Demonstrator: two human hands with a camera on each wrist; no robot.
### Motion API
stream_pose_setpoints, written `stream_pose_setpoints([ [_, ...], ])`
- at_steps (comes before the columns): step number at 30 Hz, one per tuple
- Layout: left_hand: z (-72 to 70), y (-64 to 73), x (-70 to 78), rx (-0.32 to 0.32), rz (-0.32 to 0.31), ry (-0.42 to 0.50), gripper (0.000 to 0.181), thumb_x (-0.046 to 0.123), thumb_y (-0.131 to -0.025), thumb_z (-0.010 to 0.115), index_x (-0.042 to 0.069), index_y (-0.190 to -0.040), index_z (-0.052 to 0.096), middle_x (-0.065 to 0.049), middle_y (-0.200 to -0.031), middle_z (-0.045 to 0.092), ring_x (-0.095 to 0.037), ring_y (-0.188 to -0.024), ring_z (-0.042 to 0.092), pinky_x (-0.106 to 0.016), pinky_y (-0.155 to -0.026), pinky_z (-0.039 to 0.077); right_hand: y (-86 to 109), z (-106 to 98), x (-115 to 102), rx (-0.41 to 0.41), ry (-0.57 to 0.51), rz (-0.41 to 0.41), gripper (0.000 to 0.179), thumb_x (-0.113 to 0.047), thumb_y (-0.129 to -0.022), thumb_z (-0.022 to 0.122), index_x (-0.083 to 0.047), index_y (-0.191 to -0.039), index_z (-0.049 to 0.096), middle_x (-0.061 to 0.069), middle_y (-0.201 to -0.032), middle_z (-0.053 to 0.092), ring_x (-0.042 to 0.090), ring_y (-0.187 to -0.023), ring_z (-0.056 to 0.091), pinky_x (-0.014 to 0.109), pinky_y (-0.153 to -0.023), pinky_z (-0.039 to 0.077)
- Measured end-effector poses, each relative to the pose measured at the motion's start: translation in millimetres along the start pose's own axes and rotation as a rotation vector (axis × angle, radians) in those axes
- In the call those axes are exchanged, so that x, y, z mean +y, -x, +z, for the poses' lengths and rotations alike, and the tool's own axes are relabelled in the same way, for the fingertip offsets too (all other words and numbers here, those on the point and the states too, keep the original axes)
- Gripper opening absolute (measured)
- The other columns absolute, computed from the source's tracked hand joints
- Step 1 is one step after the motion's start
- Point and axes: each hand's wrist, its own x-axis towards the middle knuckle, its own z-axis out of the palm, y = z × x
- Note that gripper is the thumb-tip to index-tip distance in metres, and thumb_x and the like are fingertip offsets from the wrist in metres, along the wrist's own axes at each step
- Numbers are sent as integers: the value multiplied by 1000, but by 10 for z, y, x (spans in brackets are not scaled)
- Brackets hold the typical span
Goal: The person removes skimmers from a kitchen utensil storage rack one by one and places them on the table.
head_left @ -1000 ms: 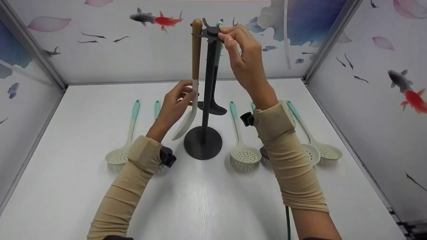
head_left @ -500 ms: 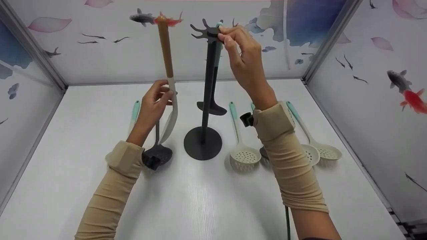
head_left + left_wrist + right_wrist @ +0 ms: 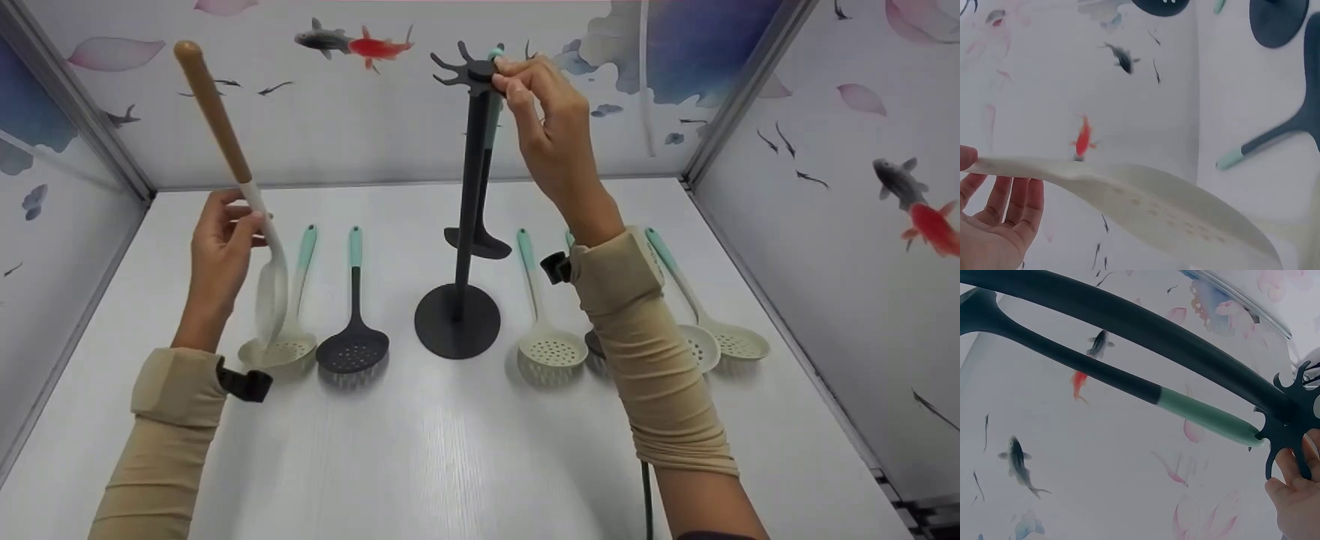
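Note:
My left hand (image 3: 219, 251) pinches the cream neck of a slotted spoon (image 3: 272, 292) with a brown handle. The spoon is held up at the left, handle tilted up and left, its bowl over a cream skimmer (image 3: 281, 351). Holes show in the slotted spoon's bowl (image 3: 1174, 216) in the left wrist view. At the top of a black utensil stand (image 3: 469, 187), my right hand (image 3: 556, 124) grips the hooked crown (image 3: 1292, 422). A black utensil with a mint handle (image 3: 1207, 415) hangs from that crown, its head low behind the pole.
A black skimmer (image 3: 354, 351) with a mint handle lies left of the stand's round base (image 3: 457, 330). To the right lie a cream skimmer (image 3: 553, 349) and several more utensils, partly hidden by my right sleeve. Patterned panels (image 3: 262, 135) enclose the white table (image 3: 442, 450).
My left hand has carried the slotted spoon away from the stand's crown to the left, tilting its handle leftward. My right hand stays on the crown.

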Motion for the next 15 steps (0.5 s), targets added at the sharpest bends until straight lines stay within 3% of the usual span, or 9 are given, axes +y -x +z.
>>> stream_pose_setpoints([
  [4, -308, 21, -179, 80, -94, -83, 29, 17, -94, 47, 18, -123, 51, 8, -95, 54, -7, -83, 56, -15, -72, 48, 4, 0, 7, 1, -4, -1, 21, -2, -92, 44, 8, -96, 61, 19, -104, 62, 20, -108, 58, 23, -93, 44],
  [8, -567, 34, -388, 129, -228, -181, 33, 23, -95, 43, 22, -128, 45, 11, -96, 49, -4, -85, 51, -16, -75, 45, 8, -7, 13, 8, -9, 0, 20, -2, -92, 44, 9, -95, 61, 19, -104, 62, 20, -108, 57, 23, -94, 43],
  [15, -864, 94, -826, 150, -453, -311, 41, 33, -95, 39, 23, -134, 35, 16, -95, 39, 0, -87, 42, -23, -77, 39, 3, 4, 7, 10, -18, 0, 20, -2, -92, 44, 8, -96, 61, 19, -105, 62, 20, -108, 57, 23, -94, 43],
])
